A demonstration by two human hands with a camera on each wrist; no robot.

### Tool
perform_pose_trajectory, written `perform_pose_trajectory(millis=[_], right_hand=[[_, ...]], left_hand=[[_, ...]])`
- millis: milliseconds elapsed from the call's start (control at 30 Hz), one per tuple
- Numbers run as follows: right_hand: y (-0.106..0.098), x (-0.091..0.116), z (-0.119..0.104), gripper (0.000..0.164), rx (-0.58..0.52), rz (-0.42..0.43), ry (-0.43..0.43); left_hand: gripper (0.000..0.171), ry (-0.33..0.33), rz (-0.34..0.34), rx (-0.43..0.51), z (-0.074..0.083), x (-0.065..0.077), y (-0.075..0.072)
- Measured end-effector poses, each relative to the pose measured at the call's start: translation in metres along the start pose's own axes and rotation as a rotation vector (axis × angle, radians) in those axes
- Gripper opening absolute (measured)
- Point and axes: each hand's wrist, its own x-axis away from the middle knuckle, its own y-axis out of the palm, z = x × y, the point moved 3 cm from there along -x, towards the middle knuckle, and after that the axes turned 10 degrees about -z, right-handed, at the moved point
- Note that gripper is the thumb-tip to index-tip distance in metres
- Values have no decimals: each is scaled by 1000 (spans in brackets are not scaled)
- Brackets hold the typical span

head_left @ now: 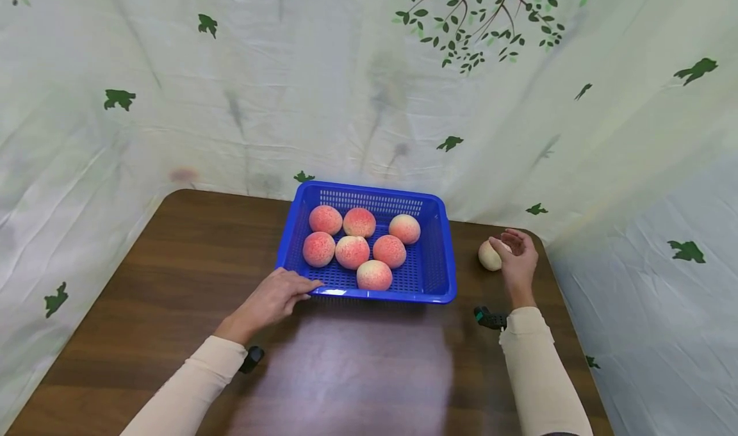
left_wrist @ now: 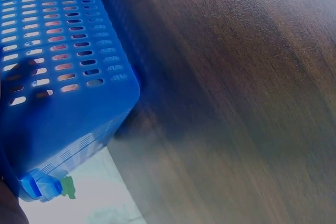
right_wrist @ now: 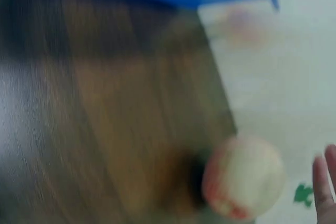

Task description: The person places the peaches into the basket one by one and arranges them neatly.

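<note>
A blue plastic basket (head_left: 429, 290) holds several pink and pale peaches (head_left: 352, 252). At its near left corner my left hand (head_left: 277, 296) grips the rim, the fingers lying over the edge. The basket's slotted side (left_wrist: 68, 103) fills the left of the left wrist view, where most of that hand is hidden. My right hand (head_left: 519, 263) is beside a single pale peach (head_left: 489, 257) right of the basket, thumb overlapping it in the head view. In the right wrist view the fingertips (right_wrist: 321, 182) stand apart from that peach (right_wrist: 244, 178), which is blurred.
Everything stands on a brown wooden table (head_left: 173, 276) with rounded far corners. A white curtain (head_left: 323, 103) with printed green leaves hangs behind the table and along its sides. The basket sits close to the table's far edge.
</note>
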Motion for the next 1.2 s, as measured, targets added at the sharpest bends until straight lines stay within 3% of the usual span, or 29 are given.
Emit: perform_pose_trajectory(millis=[100,167,200,400,700,1033,1200], right_hand=[[-15,-9,17,47,97,37,21],[-19,-12,26,58,137,26,82],[-15,-7,20,62,199,34,136],[-12,-12,37,83,205,-38,311],[-11,-10,51,90,190,-24,335],[-15,-12,54,82,311,16,357],[-17,-12,54,81,285,23,382]], left_hand=[[32,-1,1,0,0,0,0],[33,2,7,-3,-1,1,0],[33,4,12,-3,-1,1,0],[35,5,17,-1,-3,2,1],[34,6,6,3,-1,0,0],[33,12,9,7,-1,-2,1],[34,-4,11,4,-2,-2,3]])
